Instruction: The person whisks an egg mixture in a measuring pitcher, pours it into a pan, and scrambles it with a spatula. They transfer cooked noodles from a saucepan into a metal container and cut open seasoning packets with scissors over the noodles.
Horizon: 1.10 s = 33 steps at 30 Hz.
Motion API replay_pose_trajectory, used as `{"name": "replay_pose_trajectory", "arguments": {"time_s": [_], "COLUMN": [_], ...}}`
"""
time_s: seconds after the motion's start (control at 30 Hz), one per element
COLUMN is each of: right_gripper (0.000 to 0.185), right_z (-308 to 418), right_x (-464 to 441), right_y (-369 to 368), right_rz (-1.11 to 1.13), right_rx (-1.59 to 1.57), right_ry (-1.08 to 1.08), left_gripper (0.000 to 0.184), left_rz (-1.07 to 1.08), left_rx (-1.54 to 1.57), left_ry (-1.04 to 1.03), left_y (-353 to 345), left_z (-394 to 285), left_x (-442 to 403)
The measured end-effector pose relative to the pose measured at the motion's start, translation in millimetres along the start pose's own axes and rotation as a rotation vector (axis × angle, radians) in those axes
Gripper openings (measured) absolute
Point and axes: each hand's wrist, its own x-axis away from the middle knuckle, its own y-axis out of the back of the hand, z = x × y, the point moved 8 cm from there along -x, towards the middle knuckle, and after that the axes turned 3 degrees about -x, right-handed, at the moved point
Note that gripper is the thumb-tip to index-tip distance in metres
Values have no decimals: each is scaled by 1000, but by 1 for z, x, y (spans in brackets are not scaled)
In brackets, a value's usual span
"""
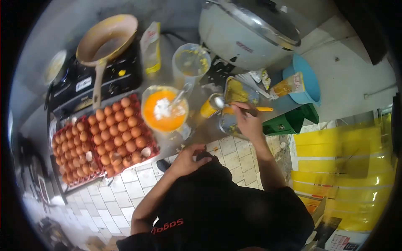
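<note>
My right hand [248, 120] is closed on the dark handle of a spoon [219, 102], whose bowl holds white powder over a small yellow container [208, 109]. My left hand [187, 160] is beside the counter edge, in front of my dark shirt, fingers curved and thumb apart, holding nothing visible. Left of the container, a bowl [165, 108] holds orange beaten egg with a heap of white powder and a utensil leaning in it. A yellow-orange handle [264, 109] shows just beyond my right hand. Trays of brown eggs [119, 136] lie to the left.
A pan [106, 39] rests on the black stove [119, 79] at the back left. Behind the bowl are a plastic jug [191, 62] and a packet [151, 48]. A large cooker [247, 35], blue basin [305, 79] and green bin [293, 121] are toward the right.
</note>
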Motion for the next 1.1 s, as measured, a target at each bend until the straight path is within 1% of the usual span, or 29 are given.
{"name": "replay_pose_trajectory", "arguments": {"time_s": [0.03,0.1,0.13,0.17,0.2,0.27,0.3,0.37,0.43,0.5,0.6,0.67,0.73,0.8,0.87,0.93,0.97,1.03,1.07,1.1], "right_gripper": [15,20,39,47,55,59,53,48,38,33,29,23,20,19,19,20,21,24,25,25], "right_z": [-17,-64,-70,-74,-79,-117,-163,-225,-301,-351,-395,-424,-406,-389,-354,-298,-270,-208,-178,-145], "right_x": [-7,-17,-29,-35,-41,-55,-64,-98,-131,-145,-151,-152,-150,-141,-125,-109,-100,-85,-78,-69], "right_y": [-4,-22,-16,-4,7,50,67,119,143,143,135,142,166,197,222,233,239,246,248,249], "right_rz": [44,143,256,330,399,492,454,306,169,12,-52,-95,-258,-419,-551,-646,-673,-720,-663,-595], "right_rx": [-41,-186,-25,26,72,-107,-103,161,532,684,727,716,733,682,587,437,405,324,189,54], "right_ry": [-49,-106,7,48,88,-77,-136,-338,-269,-298,-356,-288,-169,-159,-139,-100,-16,158,66,-24], "left_gripper": [57,56,56,55,56,56,56,55,54,54,53,52,53,54,51,48,43,41,40,43], "left_rz": [10,-68,-99,-97,-127,-201,-208,-234,-278,-329,-396,-395,-407,-381,-330,-261,-269,-216,-203,-183], "left_rx": [-11,48,69,45,108,232,248,246,254,209,114,58,88,133,149,139,109,136,147,153], "left_ry": [50,56,66,107,137,184,228,285,309,304,272,263,222,168,71,-22,-153,-214,-242,-246], "left_y": [-8,-18,-35,-41,-48,-59,-63,-68,-66,-65,-60,-60,-60,-61,-62,-57,-52,-46,-42,-40], "left_z": [2,13,0,-7,-9,-9,-15,-18,-26,-42,-65,-78,-91,-103,-110,-130,-146,-161,-166,-167], "left_x": [-6,-11,-35,-41,-47,-53,-55,-56,-52,-49,-49,-49,-46,-46,-47,-53,-57,-65,-66,-69]}}
